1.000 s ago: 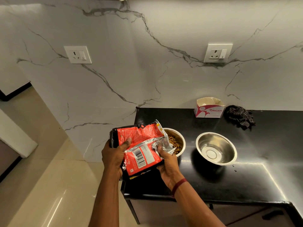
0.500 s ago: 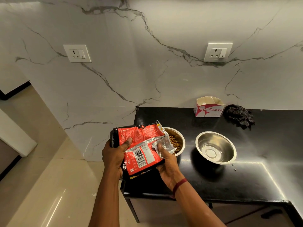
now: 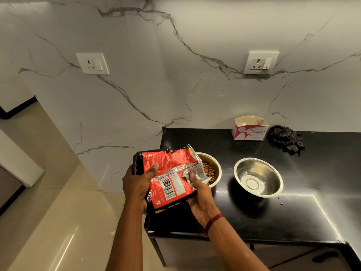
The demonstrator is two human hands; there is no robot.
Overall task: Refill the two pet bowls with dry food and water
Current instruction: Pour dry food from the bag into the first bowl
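Head view: a person stands at the left end of a glossy black stone bench (image 3: 293,218), with both hands on a food bag held over the bench's left edge.
Food bag: crinkled red-and-black foil pet-food bag (image 3: 170,178). It is held off the bench. A white label panel and a barcode face up. Silver inner foil shows at the torn top, which points right and overlaps the left rim of the kibble bowl.
Left hand: the left hand (image 3: 136,184) grips the bag's left side, thumb laid across the red front. The fingers are hidden behind the bag.
Right hand: the right hand (image 3: 201,194) pinches the silver foil flap under its thumb, fingers curled beneath the bag. A red thread band (image 3: 214,222) sits on the wrist.
Kibble bowl: round stainless-steel bowl (image 3: 212,159) on the bench, partly hidden by the bag, with brown dry kibble (image 3: 210,171) inside.
Second bowl: round stainless-steel bowl (image 3: 259,169), just right of the first and not touching it. Its shiny inside is visible; cannot tell whether it holds water.
Crumbs: a few small bits (image 3: 280,201) lie on the bench near the second bowl.
Back of bench: an open white-and-red cardboard "ORIGAMI" box (image 3: 250,132) stands against the wall, with a crumpled dark checked cloth (image 3: 285,138) just right of it.
Wall: white marble with grey veins, carrying two white switch sockets (image 3: 92,63) (image 3: 261,62).
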